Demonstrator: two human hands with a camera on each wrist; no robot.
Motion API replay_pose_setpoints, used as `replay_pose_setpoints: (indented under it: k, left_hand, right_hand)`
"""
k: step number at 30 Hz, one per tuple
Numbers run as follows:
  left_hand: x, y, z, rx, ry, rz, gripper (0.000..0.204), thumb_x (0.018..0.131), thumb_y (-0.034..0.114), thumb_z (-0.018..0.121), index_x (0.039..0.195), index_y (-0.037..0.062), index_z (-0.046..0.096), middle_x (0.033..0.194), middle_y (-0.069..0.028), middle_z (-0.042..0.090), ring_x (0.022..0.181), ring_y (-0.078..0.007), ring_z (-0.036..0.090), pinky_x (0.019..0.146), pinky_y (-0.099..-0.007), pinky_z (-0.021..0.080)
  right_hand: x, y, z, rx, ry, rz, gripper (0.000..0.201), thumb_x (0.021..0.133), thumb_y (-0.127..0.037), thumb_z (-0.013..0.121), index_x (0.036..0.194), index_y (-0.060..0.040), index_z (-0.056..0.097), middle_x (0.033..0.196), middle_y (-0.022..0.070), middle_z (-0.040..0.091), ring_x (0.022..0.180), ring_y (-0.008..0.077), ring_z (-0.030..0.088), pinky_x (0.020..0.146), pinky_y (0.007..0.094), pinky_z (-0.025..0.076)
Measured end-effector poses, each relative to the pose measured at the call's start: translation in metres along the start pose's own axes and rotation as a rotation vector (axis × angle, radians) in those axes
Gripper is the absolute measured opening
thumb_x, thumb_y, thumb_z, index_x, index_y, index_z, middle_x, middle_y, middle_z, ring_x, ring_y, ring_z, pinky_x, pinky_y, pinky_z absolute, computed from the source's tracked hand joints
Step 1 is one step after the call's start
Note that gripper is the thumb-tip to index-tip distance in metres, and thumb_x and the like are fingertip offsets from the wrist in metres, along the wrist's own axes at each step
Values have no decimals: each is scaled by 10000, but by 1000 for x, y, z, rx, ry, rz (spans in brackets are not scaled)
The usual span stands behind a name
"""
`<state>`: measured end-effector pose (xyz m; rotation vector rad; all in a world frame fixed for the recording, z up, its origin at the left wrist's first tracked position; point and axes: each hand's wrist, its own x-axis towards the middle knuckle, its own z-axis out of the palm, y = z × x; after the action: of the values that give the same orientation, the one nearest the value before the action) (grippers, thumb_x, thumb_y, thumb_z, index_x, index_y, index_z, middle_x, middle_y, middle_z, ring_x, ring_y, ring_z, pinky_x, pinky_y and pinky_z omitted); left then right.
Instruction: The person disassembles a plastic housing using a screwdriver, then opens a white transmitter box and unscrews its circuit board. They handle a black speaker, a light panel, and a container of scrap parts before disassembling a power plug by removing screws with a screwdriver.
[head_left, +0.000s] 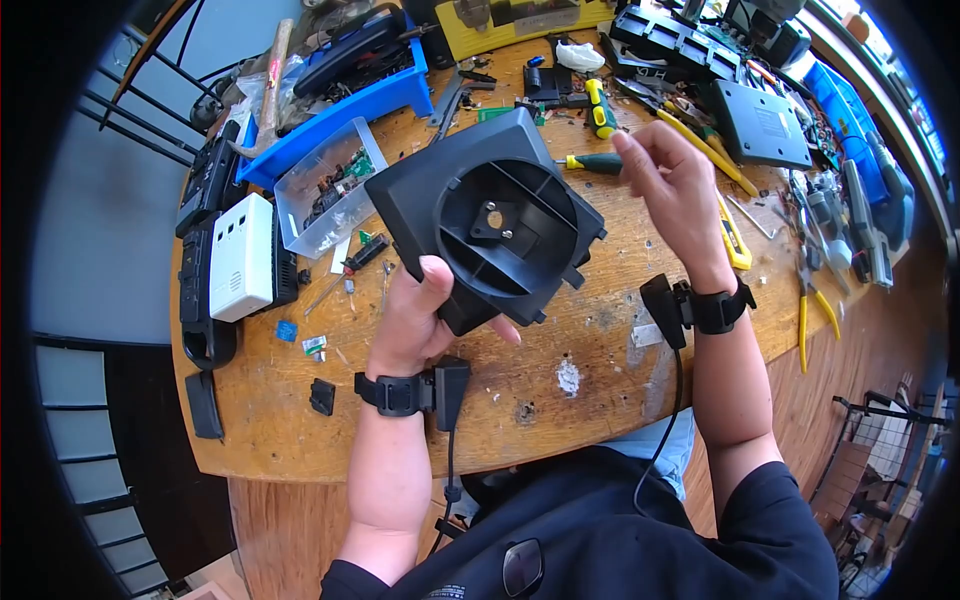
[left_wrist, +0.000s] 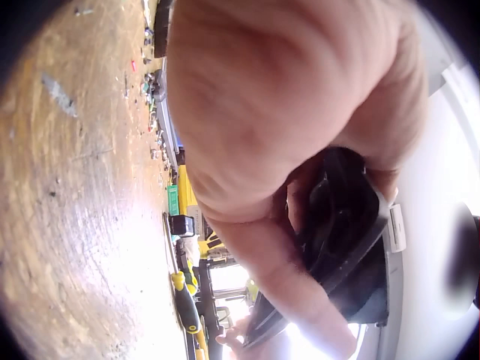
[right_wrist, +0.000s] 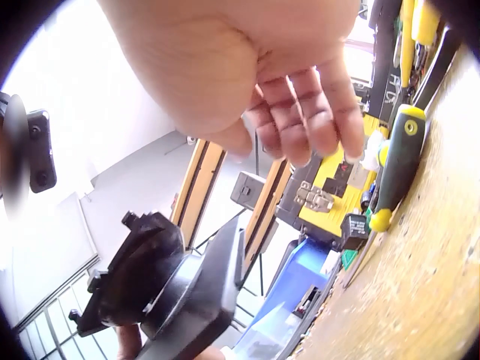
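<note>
A black plastic housing [head_left: 420,190] with a round ribbed recess is held above the table by my left hand [head_left: 410,315], thumb on its near edge and fingers beneath. In the left wrist view my left hand [left_wrist: 277,105] wraps the housing's dark edge [left_wrist: 352,225]. My right hand [head_left: 675,190] is raised to the right of the housing, apart from it, with fingers loosely bent and nothing in them. The right wrist view has my right hand [right_wrist: 247,75] above a green-and-yellow screwdriver [right_wrist: 403,161], and the housing [right_wrist: 202,300] at lower left.
A clear bin [head_left: 325,190] of small parts, a white box [head_left: 243,258] and a blue tray [head_left: 345,125] stand at the left. Yellow-handled pliers [head_left: 815,310], a yellow cutter [head_left: 733,235] and a grey device [head_left: 762,125] lie at the right. Small scraps dot the wooden table [head_left: 300,420].
</note>
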<state>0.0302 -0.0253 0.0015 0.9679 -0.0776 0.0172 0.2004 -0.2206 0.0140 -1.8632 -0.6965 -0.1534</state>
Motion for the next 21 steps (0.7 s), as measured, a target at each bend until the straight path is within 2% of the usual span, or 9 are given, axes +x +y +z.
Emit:
replay_pose_setpoints:
  k: [1,2,4,5,8,9,17,19,21]
  left_hand:
    - [0,0,-1,-36,-3,18,737,832,470,591,1297,-41,336,1174,-221,536,927,-324,635,581,-426,598]
    - [0,1,-1,-37,-3,18,737,832,470,591,1297,-41,336,1174,-221,536,927,-324,635,581,-426,598]
    - [2,2,-2,-67,40,91,740,839,493,561,1298,-42,337,1180,-225,533,945,-325,631,587,-428,601]
    - [1,2,-4,-50,63,98,759,835,518,543,1304,-40,332,1182,-225,532,951,-323,630,591,-427,603]
    - [2,4,-4,-41,81,116,774,827,531,539,1306,-41,332,1183,-225,533,945,-319,632,589,-426,603]
    - [2,4,-4,-41,79,116,774,827,531,539,1306,-41,332,1183,-225,533,945,-319,632,589,-426,603]
    - [2,-1,-8,9,105,113,769,798,511,598,1280,-43,372,1151,-216,555,928,-310,639,591,-411,601]
    - [3,0,-8,23,95,112,760,793,505,610,1269,-43,386,1138,-211,563,927,-308,640,593,-413,600]
    - [3,0,-8,36,87,111,751,788,499,622,1258,-43,400,1126,-206,571,926,-306,640,596,-414,599]
  right_hand:
    - [2,-2,-4,-93,50,53,221,853,-223,637,812,-8,601,625,48,567,536,120,513,505,285,409]
    - [3,3,-6,-94,50,52,221,853,-223,637,812,-8,601,625,48,567,536,120,513,505,285,409]
    - [7,14,-14,-410,74,-21,135,823,-154,637,840,-23,612,782,85,613,647,196,569,597,329,444]
    - [7,17,-18,-442,12,51,145,788,-123,646,907,-43,628,940,102,612,851,263,579,743,371,452]
    - [3,33,-19,-575,-33,-75,223,779,-132,658,984,-50,628,992,110,608,970,290,550,835,382,437]
    - [5,30,-19,-572,-156,30,290,771,-150,670,1042,-56,625,1029,114,609,1006,306,536,876,393,425]
    - [8,33,-16,-608,-288,-26,323,763,-175,691,1056,-62,616,1018,110,616,981,279,559,843,376,441]
    - [8,33,-14,-599,-290,-46,277,755,-154,689,1003,-51,619,937,125,627,920,319,566,803,382,453]
    - [8,28,-13,-511,-268,15,262,772,-158,681,998,-45,611,858,121,627,824,296,587,733,368,468]
